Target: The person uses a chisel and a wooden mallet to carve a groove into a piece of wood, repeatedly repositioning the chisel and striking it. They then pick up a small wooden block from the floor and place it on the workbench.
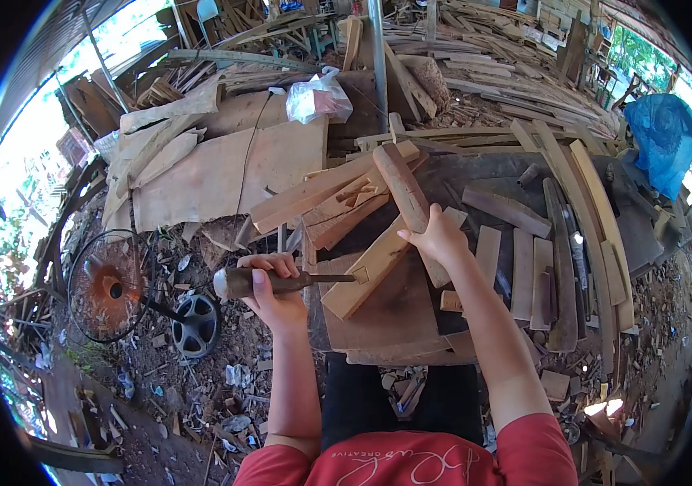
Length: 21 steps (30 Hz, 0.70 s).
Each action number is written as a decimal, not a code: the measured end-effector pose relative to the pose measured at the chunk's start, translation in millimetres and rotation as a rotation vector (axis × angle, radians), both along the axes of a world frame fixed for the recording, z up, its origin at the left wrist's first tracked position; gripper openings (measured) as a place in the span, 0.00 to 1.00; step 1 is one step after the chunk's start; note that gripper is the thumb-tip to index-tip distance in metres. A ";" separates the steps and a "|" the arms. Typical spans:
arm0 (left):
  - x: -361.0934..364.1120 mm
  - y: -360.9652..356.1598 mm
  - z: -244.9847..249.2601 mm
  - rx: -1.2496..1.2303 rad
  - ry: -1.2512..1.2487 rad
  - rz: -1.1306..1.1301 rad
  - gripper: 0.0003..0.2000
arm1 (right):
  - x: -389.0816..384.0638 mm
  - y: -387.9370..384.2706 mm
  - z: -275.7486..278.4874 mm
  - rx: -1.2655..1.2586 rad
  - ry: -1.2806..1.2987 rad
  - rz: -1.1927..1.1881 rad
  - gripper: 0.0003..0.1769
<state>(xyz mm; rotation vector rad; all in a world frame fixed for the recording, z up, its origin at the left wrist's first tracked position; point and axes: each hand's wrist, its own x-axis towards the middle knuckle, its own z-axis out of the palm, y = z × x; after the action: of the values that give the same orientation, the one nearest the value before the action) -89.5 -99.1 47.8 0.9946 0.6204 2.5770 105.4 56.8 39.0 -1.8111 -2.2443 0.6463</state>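
Observation:
My left hand (pixel 273 292) is wrapped round the handle of a chisel (pixel 281 283), whose pale butt end points left. Its narrow metal blade reaches right, with the tip at a small marked outline on a light wooden beam (pixel 378 263). The beam lies slanted on the bench. My right hand (pixel 441 239) grips the lower end of a thick wooden bar (pixel 401 182), which points up and away, above the beam. Behind the chisel lie more beams, one a notched wooden piece (pixel 352 198) with cut recesses.
Several short wood offcuts (pixel 508 211) lie on the right of the bench, beside long planks (pixel 605 231). A plastic bag (pixel 319 97) rests on boards at the back. On the littered ground to the left is a black wheel (pixel 196 326). A metal pole (pixel 378 65) stands behind the bench.

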 end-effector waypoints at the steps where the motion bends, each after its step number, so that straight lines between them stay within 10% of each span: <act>1: 0.6 0.0 1.3 -0.001 0.000 -0.001 0.13 | -0.3 -0.2 -0.1 0.002 0.001 -0.005 0.49; 21: -6.7 1.6 0.5 0.037 -0.074 -0.024 0.13 | 0.1 3.4 -7.3 0.028 0.007 0.002 0.47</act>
<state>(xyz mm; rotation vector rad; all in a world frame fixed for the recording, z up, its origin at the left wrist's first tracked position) -96.2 -97.6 48.3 0.9077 0.5395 2.5997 105.5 60.2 31.7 -1.7917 -2.2393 0.6178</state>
